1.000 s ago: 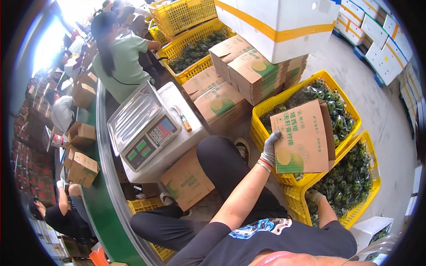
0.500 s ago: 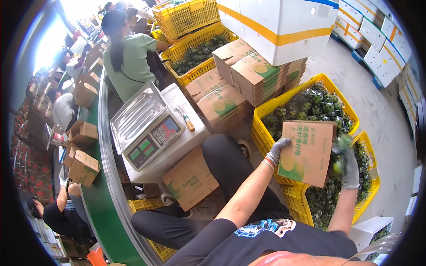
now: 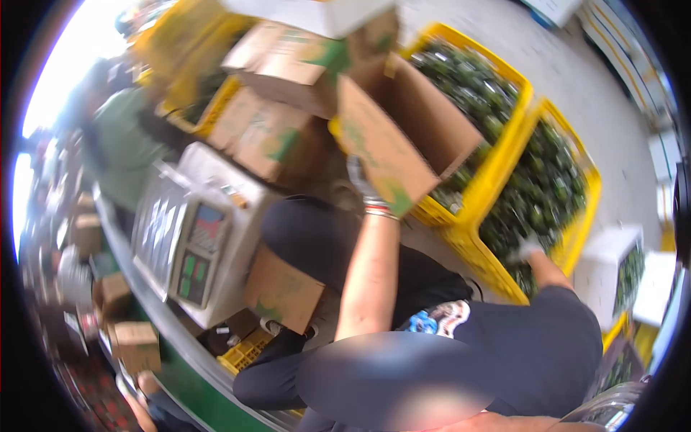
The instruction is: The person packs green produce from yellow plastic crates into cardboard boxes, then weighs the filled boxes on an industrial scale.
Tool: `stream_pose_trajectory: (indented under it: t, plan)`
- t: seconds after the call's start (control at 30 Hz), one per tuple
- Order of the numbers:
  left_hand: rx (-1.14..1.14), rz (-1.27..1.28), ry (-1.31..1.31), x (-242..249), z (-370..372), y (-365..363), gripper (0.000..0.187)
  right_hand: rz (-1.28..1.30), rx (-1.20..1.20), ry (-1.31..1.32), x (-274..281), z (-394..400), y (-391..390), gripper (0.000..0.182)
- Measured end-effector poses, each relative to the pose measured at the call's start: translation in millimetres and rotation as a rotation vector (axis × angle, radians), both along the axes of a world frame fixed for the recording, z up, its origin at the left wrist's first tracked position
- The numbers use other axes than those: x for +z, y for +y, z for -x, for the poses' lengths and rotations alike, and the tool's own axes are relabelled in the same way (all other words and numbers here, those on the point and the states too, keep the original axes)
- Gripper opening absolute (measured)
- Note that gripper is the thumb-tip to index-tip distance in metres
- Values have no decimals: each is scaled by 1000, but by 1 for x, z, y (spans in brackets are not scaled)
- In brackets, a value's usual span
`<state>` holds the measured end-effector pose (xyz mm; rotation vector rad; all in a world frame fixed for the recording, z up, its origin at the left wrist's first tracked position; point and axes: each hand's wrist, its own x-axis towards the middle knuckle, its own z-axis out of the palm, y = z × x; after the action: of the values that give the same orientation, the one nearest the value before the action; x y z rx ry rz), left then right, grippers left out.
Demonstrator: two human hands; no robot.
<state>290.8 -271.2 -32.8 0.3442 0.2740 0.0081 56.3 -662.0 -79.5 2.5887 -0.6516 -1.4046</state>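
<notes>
My left hand [image 3: 365, 185], in a grey glove, grips the lower left side of an open cardboard box [image 3: 389, 147]. The box is tilted, its brown inside facing the camera, and it overlaps a yellow crate of bagged green fruit [image 3: 461, 83]. My gloved right hand [image 3: 529, 249] reaches down into the nearer yellow crate [image 3: 592, 189], among dark green fruit in clear bags [image 3: 536, 191]. Blur and the fruit hide its fingers, and I cannot tell whether it holds a piece.
A weighing scale [image 3: 183, 241] stands on a white stand to the left, beside a green conveyor belt [image 3: 194, 389]. Stacked flat cartons [image 3: 252, 133] lie beyond my knee. A person in a green shirt [image 3: 126, 137] is at the upper left. A white foam box [image 3: 601, 266] sits at right.
My view has turned. The box has moved left and tilted, showing its inside. My right hand has left the box's side, where it held green fruit, and gone down into the nearer crate.
</notes>
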Motion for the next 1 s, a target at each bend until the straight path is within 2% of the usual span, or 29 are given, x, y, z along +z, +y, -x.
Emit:
stream_pose_trajectory:
  t: [0.03, 0.07, 0.1, 0.13, 0.2, 0.27, 0.3, 0.33, 0.43, 0.5, 0.57, 0.67, 0.73, 0.83, 0.9, 1.0]
  plan:
    - [-17, -19, 24, 1, 0, 1, 56, -138, -187, -11, -29, 1, -15, 121]
    - [-46, -22, 52, -1, 0, 1, 57, -158, -254, 6, -12, -5, 5, 119]
    - [-143, 10, -8, -13, -2, 6, 60, -162, -241, 41, -8, -4, 22, 117]
    - [-235, 43, -75, -23, -1, 6, 63, -140, -177, 84, -27, 7, 21, 114]
    - [-183, -33, -129, -5, -2, -7, 68, -121, -209, 72, -8, 0, 38, 111]
    - [-535, 348, -373, -11, 1, -13, 71, -81, -240, 74, -11, 4, 36, 109]
    - [-590, 404, -377, -13, -1, -14, 70, -80, -233, 85, -16, -1, 38, 108]
    - [-542, 175, -301, -9, 1, -17, 68, -75, -226, 88, -19, -3, 38, 107]
    - [-561, 113, -222, -1, 7, -21, 67, -59, -232, 157, -28, -7, 37, 106]
    - [-563, 38, -214, 2, 9, -19, 67, -96, -215, 194, -11, -13, 42, 106]
    - [-611, 181, -267, 3, 7, -18, 68, -148, -165, 253, -4, -13, 38, 107]
    - [-582, 112, -261, 1, 6, -18, 70, -170, 11, 331, -31, 5, 15, 107]
    - [-513, 12, -160, -10, 4, -15, 71, -163, -79, 240, -27, 12, 18, 106]
    - [-496, 3, -133, -13, -1, -19, 70, -107, -210, 95, -2, 8, 44, 100]
    - [-474, -23, -79, -20, 1, -21, 69, -107, -177, 94, -12, 9, 42, 100]
    - [-546, 84, -143, -26, -2, -25, 66, -95, -134, 86, -11, 10, 43, 93]
